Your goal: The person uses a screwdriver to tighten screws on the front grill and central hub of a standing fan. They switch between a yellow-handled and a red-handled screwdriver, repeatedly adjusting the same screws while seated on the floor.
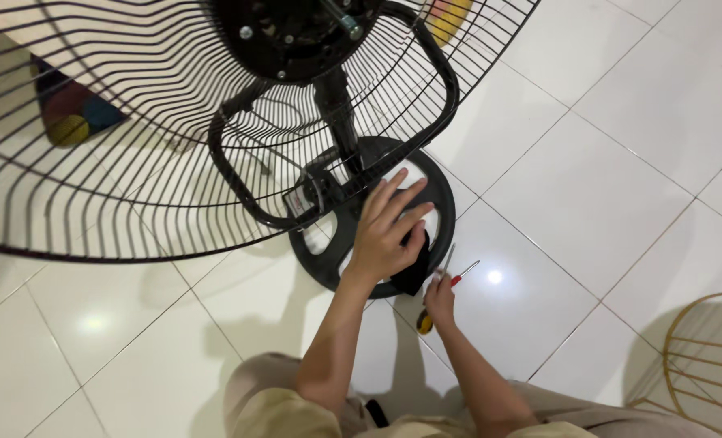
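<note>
A home room, by its white tiled floor (604, 162), colourful mat (73, 113) and standing fan (174, 122).

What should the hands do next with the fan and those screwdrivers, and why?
Probably the right hand closes on one screwdriver and lifts it. Its fingers already rest on the tools lying on the floor tiles, while the left hand lies flat on the fan's round black base, holding it steady.

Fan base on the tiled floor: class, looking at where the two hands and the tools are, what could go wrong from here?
1. The left hand presses flat on the round base beneath the tilted wire guard; the fan might tip.
2. The right hand reaches among loose screwdrivers on glossy tiles; they could roll or poke fingers.
</note>
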